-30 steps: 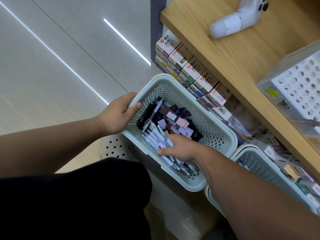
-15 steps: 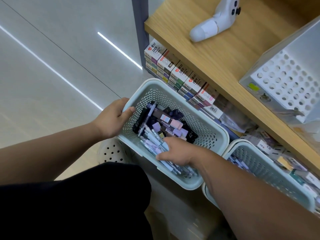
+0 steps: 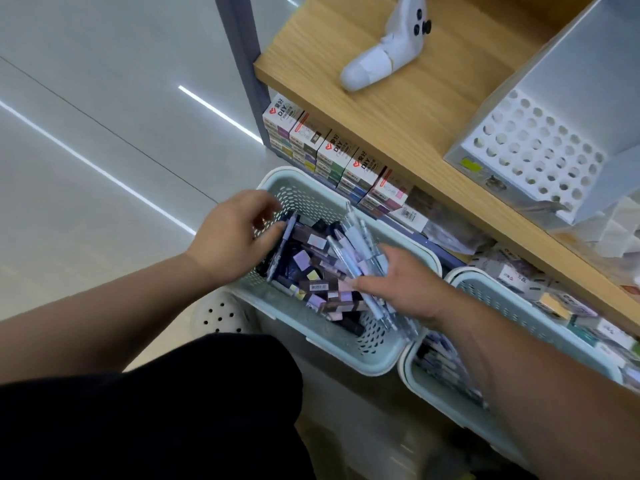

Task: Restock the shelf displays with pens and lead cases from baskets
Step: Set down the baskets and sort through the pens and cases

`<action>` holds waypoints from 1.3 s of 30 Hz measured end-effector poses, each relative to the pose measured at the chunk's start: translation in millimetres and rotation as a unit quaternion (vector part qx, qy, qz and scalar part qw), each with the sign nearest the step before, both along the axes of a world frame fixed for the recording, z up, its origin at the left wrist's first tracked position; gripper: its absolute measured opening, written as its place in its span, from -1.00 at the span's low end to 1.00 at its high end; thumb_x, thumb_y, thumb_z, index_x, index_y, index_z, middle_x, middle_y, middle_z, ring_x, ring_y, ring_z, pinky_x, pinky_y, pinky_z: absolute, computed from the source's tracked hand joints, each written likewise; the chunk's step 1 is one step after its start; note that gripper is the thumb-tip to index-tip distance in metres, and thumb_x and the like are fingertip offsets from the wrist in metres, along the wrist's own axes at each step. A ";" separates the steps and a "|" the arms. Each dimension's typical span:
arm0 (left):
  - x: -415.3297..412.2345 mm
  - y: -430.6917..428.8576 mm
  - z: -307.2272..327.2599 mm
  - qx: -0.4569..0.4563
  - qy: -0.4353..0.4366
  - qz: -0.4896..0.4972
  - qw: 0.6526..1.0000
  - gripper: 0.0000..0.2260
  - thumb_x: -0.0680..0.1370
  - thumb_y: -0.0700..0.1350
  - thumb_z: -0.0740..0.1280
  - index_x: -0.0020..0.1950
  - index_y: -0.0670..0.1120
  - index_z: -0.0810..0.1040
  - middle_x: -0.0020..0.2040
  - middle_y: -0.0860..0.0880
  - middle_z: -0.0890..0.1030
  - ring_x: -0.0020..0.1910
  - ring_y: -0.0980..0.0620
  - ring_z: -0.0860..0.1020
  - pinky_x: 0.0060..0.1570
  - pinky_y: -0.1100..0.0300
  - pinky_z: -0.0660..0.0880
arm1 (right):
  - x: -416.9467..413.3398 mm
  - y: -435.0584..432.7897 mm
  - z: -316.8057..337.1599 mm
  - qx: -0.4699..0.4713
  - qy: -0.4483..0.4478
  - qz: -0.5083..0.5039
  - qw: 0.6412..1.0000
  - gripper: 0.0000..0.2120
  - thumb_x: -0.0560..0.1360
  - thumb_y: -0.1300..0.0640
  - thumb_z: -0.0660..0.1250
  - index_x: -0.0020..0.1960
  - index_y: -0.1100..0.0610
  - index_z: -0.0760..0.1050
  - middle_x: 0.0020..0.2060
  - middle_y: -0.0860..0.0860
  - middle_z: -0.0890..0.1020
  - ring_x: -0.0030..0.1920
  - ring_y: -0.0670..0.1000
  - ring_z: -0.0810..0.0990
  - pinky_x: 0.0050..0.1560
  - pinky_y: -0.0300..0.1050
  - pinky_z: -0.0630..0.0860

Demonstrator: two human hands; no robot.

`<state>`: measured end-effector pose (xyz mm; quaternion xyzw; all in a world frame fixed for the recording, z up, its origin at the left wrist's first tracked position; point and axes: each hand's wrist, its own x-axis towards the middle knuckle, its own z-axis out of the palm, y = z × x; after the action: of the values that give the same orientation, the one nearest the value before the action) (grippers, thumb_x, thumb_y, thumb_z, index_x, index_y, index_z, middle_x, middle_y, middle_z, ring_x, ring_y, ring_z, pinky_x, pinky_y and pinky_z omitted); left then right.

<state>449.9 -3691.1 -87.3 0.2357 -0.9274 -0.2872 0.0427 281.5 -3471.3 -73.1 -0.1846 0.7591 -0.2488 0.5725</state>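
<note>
A pale green basket (image 3: 313, 179) on the floor holds dark and lilac lead cases (image 3: 317, 284) and pens. My right hand (image 3: 407, 287) grips a bundle of pale lilac pens (image 3: 356, 249), raised at a slant over the basket's right half. My left hand (image 3: 233, 233) hovers over the basket's left corner with loosely curled fingers, its thumb tip beside a dark pen (image 3: 286, 239) that leans on the wall. On the wooden shelf (image 3: 415, 112) above stands a white pen display (image 3: 530, 150) with rows of round holes.
A second pale basket (image 3: 485, 284) of pens and boxes sits to the right. Stacked cartons (image 3: 329, 147) fill the space under the shelf. A white controller (image 3: 384, 53) lies on the shelf. A white perforated object (image 3: 221, 317) and my black-clad knee (image 3: 156, 410) are near the basket.
My left hand has let go of the basket's rim and moved over its corner. My right hand has gathered the lilac pens and lifted them off the heap.
</note>
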 end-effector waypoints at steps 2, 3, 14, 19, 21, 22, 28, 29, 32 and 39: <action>-13.9 11.0 -5.5 -0.046 -0.079 -0.053 0.994 -0.85 0.56 -0.07 0.39 -0.01 -0.15 0.63 -0.10 -0.09 0.60 -0.12 -0.11 0.56 -0.11 0.00 0.53 | -4.4 11.3 10.0 -0.005 0.011 0.002 1.000 -0.76 0.48 0.08 0.52 0.07 -0.08 0.53 -0.07 -0.10 0.69 -0.13 -0.18 0.67 -0.13 -0.37 0.55; -22.1 16.2 -5.5 -0.060 -0.103 -0.073 0.990 -0.85 0.58 -0.07 0.36 -0.04 -0.15 0.61 -0.10 -0.09 0.58 -0.12 -0.12 0.56 -0.13 0.02 0.52 | -6.1 17.8 12.2 -0.005 0.014 -0.001 1.000 -0.77 0.48 0.09 0.51 0.04 -0.11 0.51 -0.07 -0.14 0.68 -0.16 -0.22 0.66 -0.21 -0.45 0.49; -44.3 28.9 -47.6 -0.074 -0.416 -0.108 0.900 -0.71 0.62 -0.11 0.23 0.30 -0.20 0.49 0.12 -0.20 0.57 -0.03 -0.17 0.59 -0.11 0.01 0.54 | -2.4 62.4 31.2 0.019 0.041 -0.009 0.999 -0.23 0.50 -0.10 0.47 0.57 0.09 0.21 0.46 0.02 0.40 0.36 0.04 0.45 0.30 -0.14 0.34; -60.4 32.4 -52.4 -0.130 -0.461 -0.137 0.867 -0.72 0.57 -0.25 0.23 0.24 -0.18 0.57 0.07 -0.16 0.64 -0.01 -0.17 0.62 -0.08 -0.02 0.60 | -3.5 83.2 37.4 0.031 0.016 0.012 0.999 -0.15 0.54 -0.07 0.42 0.63 0.11 0.03 0.61 0.02 0.15 0.52 0.02 0.24 0.29 -0.23 0.18; -62.0 35.6 -56.6 -0.135 -0.476 -0.149 0.856 -0.72 0.56 -0.29 0.23 0.24 -0.20 0.58 0.13 -0.17 0.63 0.08 -0.20 0.64 -0.03 -0.04 0.62 | -3.8 90.7 40.2 0.027 0.008 0.002 1.000 -0.14 0.53 -0.08 0.42 0.64 0.08 0.01 0.61 0.00 0.12 0.55 0.04 0.19 0.30 -0.23 0.17; -61.7 37.0 -58.1 -0.129 -0.485 -0.153 0.851 -0.72 0.56 -0.31 0.23 0.24 -0.21 0.59 0.15 -0.18 0.63 0.10 -0.20 0.64 -0.01 -0.04 0.62 | -4.0 93.7 41.5 0.028 0.011 -0.009 1.000 -0.14 0.53 -0.08 0.43 0.63 0.08 0.02 0.60 -0.01 0.15 0.55 0.05 0.21 0.32 -0.22 0.18; -65.3 30.7 -60.4 -0.076 -0.451 -0.122 0.881 -0.54 0.58 -0.20 0.26 0.50 -0.06 0.41 0.14 -0.19 0.62 0.01 -0.18 0.61 -0.14 0.10 0.51 | -3.0 103.6 44.7 0.028 0.017 -0.070 0.997 -0.48 0.49 -0.04 0.49 0.38 -0.03 0.43 0.06 0.00 0.68 0.04 0.29 0.65 0.09 0.27 0.56; -67.5 31.1 -59.3 -0.065 -0.440 -0.115 0.888 -0.69 0.59 -0.14 0.29 0.33 -0.09 0.56 0.06 -0.19 0.64 -0.08 -0.17 0.59 -0.13 0.08 0.54 | -3.2 104.2 44.7 0.020 0.015 -0.069 0.997 -0.58 0.50 -0.01 0.48 0.31 -0.05 0.46 0.02 0.02 0.69 0.02 0.29 0.65 0.07 0.25 0.57; -69.1 30.7 -56.3 -0.002 -0.450 -0.105 0.887 -0.77 0.62 -0.10 0.26 0.09 -0.21 0.64 0.05 -0.19 0.68 -0.02 -0.19 0.62 0.00 0.06 0.55 | -4.1 105.4 42.9 0.011 0.012 -0.064 0.998 -0.70 0.53 0.04 0.46 0.20 -0.10 0.46 0.07 0.07 0.67 0.08 0.26 0.64 0.09 0.15 0.56; -41.4 21.7 -67.0 0.093 -0.469 -0.261 0.838 -0.80 0.58 -0.23 0.27 -0.04 0.02 0.63 0.00 -0.03 0.64 -0.02 -0.08 0.57 -0.01 0.17 0.46 | 2.4 103.0 40.6 0.010 0.021 -0.074 0.997 -0.64 0.53 0.01 0.45 0.25 -0.11 0.40 0.14 0.01 0.63 0.13 0.08 0.63 0.19 0.08 0.54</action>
<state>408.5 -3669.4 -154.3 0.0938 -0.8326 -0.2275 -0.4962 283.9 -3368.2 -32.6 -0.1276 0.7850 -0.2785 0.5384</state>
